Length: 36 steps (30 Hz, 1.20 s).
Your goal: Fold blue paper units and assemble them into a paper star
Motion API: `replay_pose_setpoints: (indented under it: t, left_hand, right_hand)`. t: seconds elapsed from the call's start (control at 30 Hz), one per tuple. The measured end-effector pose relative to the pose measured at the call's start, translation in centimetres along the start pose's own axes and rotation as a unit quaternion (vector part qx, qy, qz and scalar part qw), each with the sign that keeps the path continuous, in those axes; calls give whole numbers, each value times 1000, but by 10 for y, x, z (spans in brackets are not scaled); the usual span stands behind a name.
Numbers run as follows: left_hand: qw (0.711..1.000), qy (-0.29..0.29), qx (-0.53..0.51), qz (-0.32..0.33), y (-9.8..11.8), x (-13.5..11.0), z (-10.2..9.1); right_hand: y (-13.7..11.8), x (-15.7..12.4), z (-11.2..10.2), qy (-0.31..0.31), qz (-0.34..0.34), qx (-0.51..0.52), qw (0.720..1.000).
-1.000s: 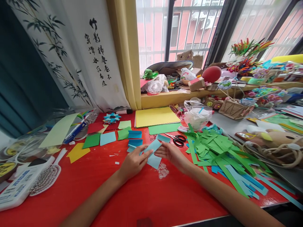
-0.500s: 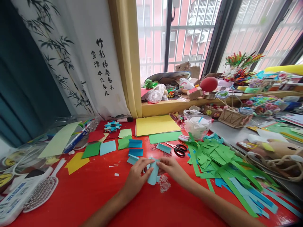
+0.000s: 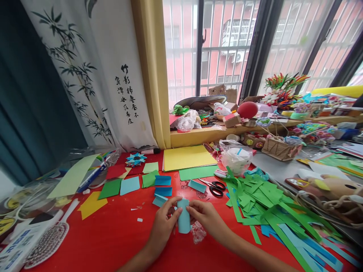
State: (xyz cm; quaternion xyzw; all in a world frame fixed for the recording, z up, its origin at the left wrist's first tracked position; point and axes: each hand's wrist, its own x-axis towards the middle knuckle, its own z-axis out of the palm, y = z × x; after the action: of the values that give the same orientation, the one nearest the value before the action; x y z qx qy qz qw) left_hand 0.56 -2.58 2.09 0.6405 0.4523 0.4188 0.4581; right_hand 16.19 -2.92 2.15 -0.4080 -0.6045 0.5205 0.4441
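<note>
A light blue paper piece [image 3: 183, 217], folded into a narrow upright strip, is held between both hands just above the red table [image 3: 113, 234]. My left hand [image 3: 163, 223] pinches its left edge, fingers curled on the top corner. My right hand [image 3: 204, 217] grips the right edge with closed fingers. Other folded blue pieces [image 3: 162, 186] lie just beyond the hands. Black-handled scissors [image 3: 213, 185] rest to the upper right of my right hand.
A heap of green and blue paper strips [image 3: 263, 200] spreads on the right. Yellow sheets [image 3: 187, 156] and green paper [image 3: 197, 172] lie near the sill. Coloured squares [image 3: 119, 185], a hairbrush [image 3: 48, 240] and a plastic bag [image 3: 236, 155] crowd the table.
The blue paper went from a spread-out diamond shape to a narrow folded strip held upright. Both hands moved closer together and toward me. The view tilted upward.
</note>
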Motion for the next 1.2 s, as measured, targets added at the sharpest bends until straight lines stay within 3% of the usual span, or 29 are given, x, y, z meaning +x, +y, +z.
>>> replay_pose_setpoints:
  t: [0.6, 0.9, 1.2]
  left_hand:
    - [997, 44, 48, 50, -1, -4, 0]
    - [999, 29, 31, 26, -4, -5, 0]
    - [996, -12, -85, -37, -11, 4, 1]
  right_hand:
    - [9, -2, 4, -23, 15, -12, 1000]
    - [9, -5, 4, -21, 12, -50, 998]
    - [10, -5, 6, 17, -15, -109, 994]
